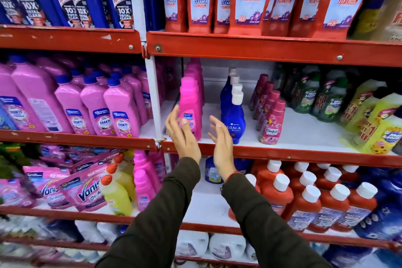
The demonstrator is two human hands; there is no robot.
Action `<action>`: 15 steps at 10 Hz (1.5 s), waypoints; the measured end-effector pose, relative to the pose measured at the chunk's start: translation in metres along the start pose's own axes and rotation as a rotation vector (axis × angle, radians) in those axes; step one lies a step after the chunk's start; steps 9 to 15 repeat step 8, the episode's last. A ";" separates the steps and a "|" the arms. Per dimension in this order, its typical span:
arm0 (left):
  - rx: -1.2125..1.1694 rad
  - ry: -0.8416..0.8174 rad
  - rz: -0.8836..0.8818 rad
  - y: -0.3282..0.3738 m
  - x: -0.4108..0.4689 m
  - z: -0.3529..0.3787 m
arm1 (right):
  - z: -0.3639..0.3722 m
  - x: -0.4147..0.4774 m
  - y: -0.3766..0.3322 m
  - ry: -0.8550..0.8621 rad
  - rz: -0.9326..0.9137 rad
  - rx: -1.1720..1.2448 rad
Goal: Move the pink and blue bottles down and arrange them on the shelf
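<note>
A row of bright pink bottles (191, 102) stands front to back on the white middle shelf (304, 135). To its right runs a row of blue bottles with white caps (232, 115). My left hand (181, 135) is raised with fingers apart just in front of the nearest pink bottle, holding nothing. My right hand (220, 143) is open beside it, in the gap between the pink row and the blue row, close to the front blue bottle. On the shelf below stand more pink bottles (144, 178) and one blue bottle (212, 172) partly behind my wrist.
Dark pink Comfort bottles (272, 122) line up right of the blue row, green and yellow bottles further right. Pink Shakti bottles (121, 109) fill the left bay. The lower shelf holds Vanish pouches (84, 189), yellow bottles (118, 196) and red bottles (313, 202).
</note>
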State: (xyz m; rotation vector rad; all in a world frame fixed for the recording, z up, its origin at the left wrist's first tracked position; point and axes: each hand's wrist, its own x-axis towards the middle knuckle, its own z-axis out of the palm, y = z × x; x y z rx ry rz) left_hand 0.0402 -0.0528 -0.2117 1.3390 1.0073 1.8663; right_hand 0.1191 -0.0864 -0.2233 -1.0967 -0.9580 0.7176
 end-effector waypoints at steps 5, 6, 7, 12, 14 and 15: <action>-0.089 -0.371 -0.547 -0.039 0.045 -0.025 | 0.032 0.023 0.018 -0.168 0.232 -0.017; -0.085 -0.362 -0.546 -0.034 0.045 -0.027 | 0.031 0.022 0.018 -0.188 0.253 -0.065; -0.090 -0.351 -0.491 -0.030 0.042 -0.025 | 0.028 0.022 0.017 -0.190 0.237 -0.044; 0.058 -0.200 -0.294 -0.021 0.030 -0.032 | 0.023 0.015 0.004 -0.071 0.109 -0.031; 0.058 -0.200 -0.294 -0.021 0.030 -0.032 | 0.023 0.015 0.004 -0.071 0.109 -0.031; 0.058 -0.200 -0.294 -0.021 0.030 -0.032 | 0.023 0.015 0.004 -0.071 0.109 -0.031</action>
